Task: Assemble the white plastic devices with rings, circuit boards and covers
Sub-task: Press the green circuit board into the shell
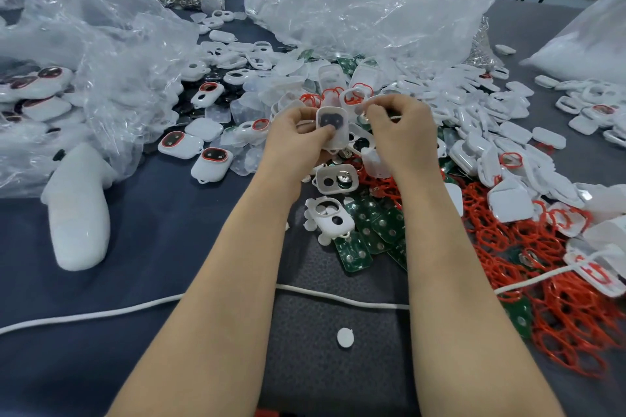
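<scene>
Your left hand (pixel 298 137) grips a rounded-rectangle white shell (pixel 332 127) over the parts pile, thumb curled on its translucent face. Your right hand (pixel 401 127) pinches a small part (pixel 365 113), type unclear. Around them are rubbery red rings (pixel 508 247), green circuit boards (pixel 372 228) and crinkly clear bags (pixel 355 0) on a grey-blue cloth table (pixel 152 213).

White cord (pixel 101 313) lies across blue-grey bench (pixel 152 213); crumpled clear plastic bags (pixel 355 3) behind; white oblong lump (pixel 79 213) at left.
</scene>
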